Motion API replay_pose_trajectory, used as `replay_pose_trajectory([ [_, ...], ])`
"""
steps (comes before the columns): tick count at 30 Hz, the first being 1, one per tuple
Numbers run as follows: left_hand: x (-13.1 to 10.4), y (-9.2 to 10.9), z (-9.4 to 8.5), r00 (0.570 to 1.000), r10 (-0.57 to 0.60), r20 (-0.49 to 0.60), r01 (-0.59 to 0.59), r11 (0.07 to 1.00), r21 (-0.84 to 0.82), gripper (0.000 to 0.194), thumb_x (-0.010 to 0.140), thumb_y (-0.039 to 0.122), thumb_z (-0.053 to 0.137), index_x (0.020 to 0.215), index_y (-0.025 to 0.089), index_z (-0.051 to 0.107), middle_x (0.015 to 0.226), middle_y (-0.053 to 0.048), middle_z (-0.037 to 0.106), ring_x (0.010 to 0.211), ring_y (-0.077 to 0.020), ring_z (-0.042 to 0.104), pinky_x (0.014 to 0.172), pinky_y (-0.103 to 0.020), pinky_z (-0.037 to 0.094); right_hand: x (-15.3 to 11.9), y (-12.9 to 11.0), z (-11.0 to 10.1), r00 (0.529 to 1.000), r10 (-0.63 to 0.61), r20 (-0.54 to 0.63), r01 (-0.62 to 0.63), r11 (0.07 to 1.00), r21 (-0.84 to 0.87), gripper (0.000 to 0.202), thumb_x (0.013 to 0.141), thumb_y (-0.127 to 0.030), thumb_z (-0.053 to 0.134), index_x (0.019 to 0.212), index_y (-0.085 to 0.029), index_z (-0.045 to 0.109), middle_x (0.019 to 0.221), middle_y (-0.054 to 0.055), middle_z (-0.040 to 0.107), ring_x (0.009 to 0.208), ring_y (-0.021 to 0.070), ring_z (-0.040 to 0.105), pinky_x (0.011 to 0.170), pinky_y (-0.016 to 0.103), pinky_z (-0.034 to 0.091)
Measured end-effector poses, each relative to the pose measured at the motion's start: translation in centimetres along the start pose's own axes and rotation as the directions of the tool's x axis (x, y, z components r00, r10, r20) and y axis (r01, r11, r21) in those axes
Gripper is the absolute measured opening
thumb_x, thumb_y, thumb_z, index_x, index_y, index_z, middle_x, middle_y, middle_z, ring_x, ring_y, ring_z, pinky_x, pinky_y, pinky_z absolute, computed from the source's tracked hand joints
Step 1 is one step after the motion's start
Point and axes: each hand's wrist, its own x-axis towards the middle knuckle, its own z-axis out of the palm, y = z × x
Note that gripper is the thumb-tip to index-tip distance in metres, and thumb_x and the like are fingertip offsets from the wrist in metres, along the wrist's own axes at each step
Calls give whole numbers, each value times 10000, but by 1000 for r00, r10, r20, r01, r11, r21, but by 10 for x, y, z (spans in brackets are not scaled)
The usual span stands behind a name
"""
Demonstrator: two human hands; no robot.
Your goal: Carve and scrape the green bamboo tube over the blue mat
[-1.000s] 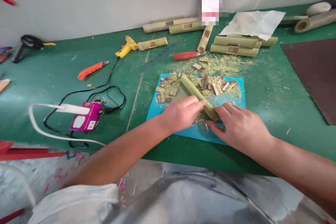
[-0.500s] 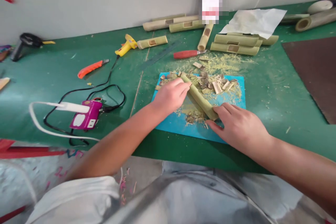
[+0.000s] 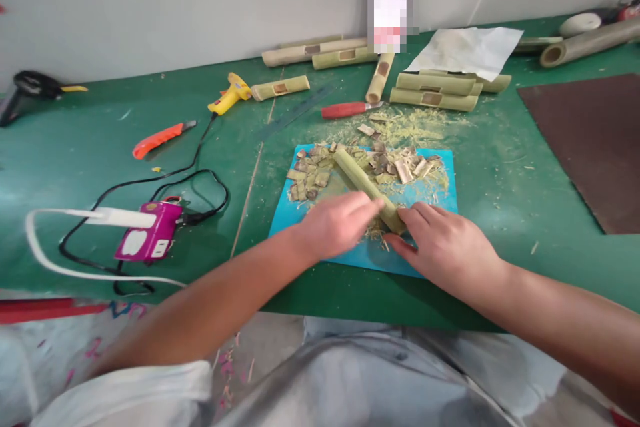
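A pale green bamboo tube (image 3: 361,177) lies slantwise over the blue mat (image 3: 290,213), its near end toward me. My right hand (image 3: 443,233) is closed on that near end, thumb below and fingers above. My left hand (image 3: 340,223), slightly blurred, is closed with its fingertips against the tube's upper side, close to my right hand. Whatever it may pinch is hidden. Brown and green bamboo chips (image 3: 313,177) and fine shavings are scattered over the mat around the tube.
Behind the mat lie a red-handled knife (image 3: 345,110) and cut bamboo tubes (image 3: 435,99), with white paper (image 3: 463,53) over some. To the left are an orange utility knife (image 3: 159,140), yellow glue gun (image 3: 231,95) and purple power adapter (image 3: 150,230) with cords. A brown sheet (image 3: 585,147) lies right.
My left hand has slid along the tube from its far end down toward my right hand. My right hand keeps its hold. The whole view has shifted slightly.
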Motion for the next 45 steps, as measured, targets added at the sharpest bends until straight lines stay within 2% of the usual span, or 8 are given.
replay_pose_trajectory([
  [4, 1, -9, -1, 993, -50, -109, 57, 997, 60, 269, 984, 179, 434, 1021, 69, 676, 771, -78, 659, 661, -150, 618, 593, -251, 499, 0, 0, 0, 1000, 4, -28, -5, 1000, -10, 249, 923, -321, 524, 786, -142, 632, 679, 36, 589, 592, 153, 526, 545, 299, 343],
  [7, 1, -7, -1, 998, 56, -10, -56, 998, -16, 260, 982, 177, 442, 1100, 96, 658, 779, -55, 662, 667, -138, 617, 595, -234, 501, 0, 0, 1, 1000, -8, -4, 8, 1000, -7, 243, 922, -316, 527, 796, -137, 633, 672, 32, 579, 593, 149, 522, 545, 297, 340],
  [12, 1, -10, 1, 988, -128, -84, 130, 991, 19, 276, 996, 204, 424, 1042, 93, 673, 824, -77, 666, 713, -140, 636, 635, -242, 528, -1, 0, 1, 1000, 1, -28, -2, 1000, -27, 259, 928, -334, 523, 820, -127, 636, 678, 33, 575, 595, 151, 523, 552, 303, 347],
  [25, 4, -10, 0, 999, -41, 26, 45, 986, -159, 275, 1003, 225, 427, 1099, 124, 664, 819, -53, 656, 728, -130, 629, 645, -226, 514, 1, -1, 1, 999, -28, -36, 26, 999, -40, 256, 921, -341, 537, 756, -157, 604, 654, 17, 557, 584, 161, 546, 549, 304, 369],
  [29, 6, -13, -2, 981, -191, -38, 188, 979, -82, 301, 1013, 238, 410, 1005, 132, 692, 820, -60, 653, 748, -131, 632, 663, -234, 519, 0, -1, 1, 999, -6, -40, 5, 999, -35, 256, 919, -358, 544, 820, -137, 629, 672, 20, 572, 596, 165, 559, 548, 306, 369],
  [34, 6, -7, -1, 995, -65, 82, 76, 987, -143, 303, 1014, 246, 400, 1127, 144, 662, 832, -53, 667, 735, -127, 642, 641, -222, 515, 0, -1, 1, 999, -22, -33, 20, 999, -38, 252, 923, -340, 535, 794, -142, 623, 658, 16, 562, 583, 161, 548, 541, 305, 364],
  [39, 6, -19, 3, 969, -236, -68, 231, 971, -66, 273, 994, 238, 454, 975, 113, 696, 840, -75, 674, 757, -143, 647, 678, -252, 528, 0, -1, 2, 999, -8, -42, 6, 999, -42, 250, 915, -348, 548, 831, -131, 638, 681, 26, 583, 589, 161, 543, 537, 305, 356],
  [45, 2, -5, 2, 991, -110, 83, 117, 989, -94, 299, 1006, 231, 402, 1140, 135, 652, 842, -57, 660, 749, -142, 643, 658, -243, 522, 0, -2, 1, 998, -29, -51, 26, 999, -47, 257, 922, -325, 524, 743, -161, 610, 651, 21, 558, 579, 155, 509, 545, 298, 348],
])
